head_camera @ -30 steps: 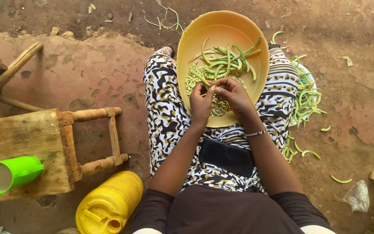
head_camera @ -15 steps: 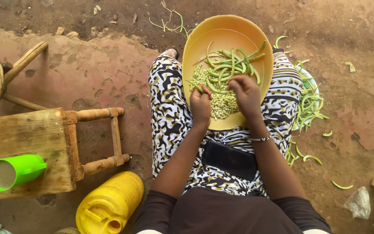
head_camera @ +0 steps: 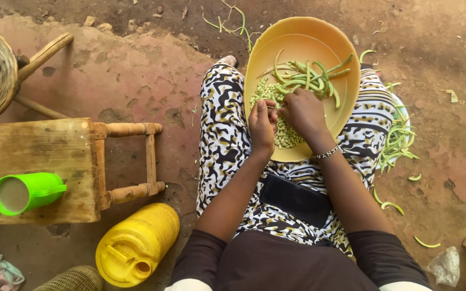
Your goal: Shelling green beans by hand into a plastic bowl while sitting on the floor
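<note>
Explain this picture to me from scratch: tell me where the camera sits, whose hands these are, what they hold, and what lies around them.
There is no machine here. The camera is worn on a person's head and looks straight down at their own lap and hands.

The person sits with a yellow oval basin on their patterned skirt. In it lie whole green bean pods and a heap of pale shelled beans. The left hand and the right hand meet over the beans, pinching something small between them; I cannot make out what. A dark phone lies on the lap.

On the ground: empty pods at the right, a wooden stool bearing a green cup, and a yellow jerrycan.
</note>
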